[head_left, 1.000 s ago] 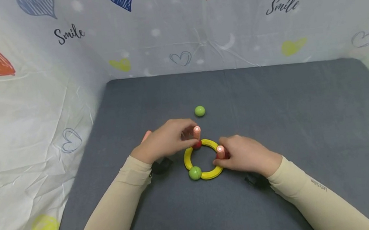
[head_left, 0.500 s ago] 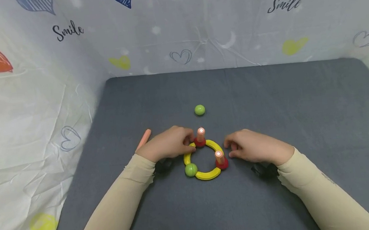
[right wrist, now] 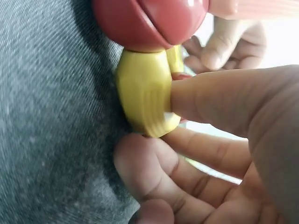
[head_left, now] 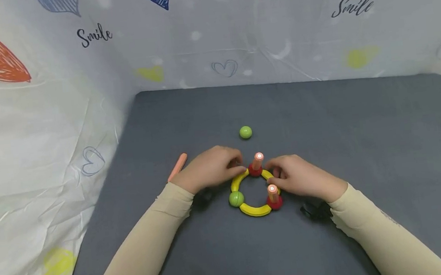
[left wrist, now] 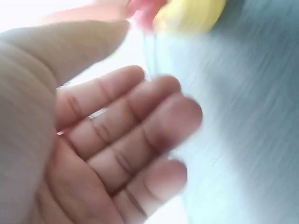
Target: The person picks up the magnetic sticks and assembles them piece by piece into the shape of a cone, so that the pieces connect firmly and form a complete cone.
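A ring of yellow curved pieces (head_left: 256, 210) lies on the grey table, joined by a green ball (head_left: 236, 199) at left and two red balls (head_left: 275, 202). A peach peg (head_left: 258, 161) stands up from the back red ball, and another peg (head_left: 273, 193) rises from the front right one. With thumb and forefinger, my right hand (head_left: 301, 175) pinches the yellow curved piece (right wrist: 144, 91) on the ring's right side. My left hand (head_left: 212, 169) hovers by the back left of the ring, its fingers loosely bent and holding nothing in the left wrist view.
Beyond the ring sits a loose green ball (head_left: 245, 132). A loose peach stick (head_left: 177, 166) lies left of my left hand, partly behind the wrist. White printed cloth (head_left: 179, 39) borders the grey table (head_left: 342, 121) at the back and sides.
Both hands have let go of the red balls with pegs. My right hand has moved onto the right yellow piece. The ring has turned slightly clockwise.
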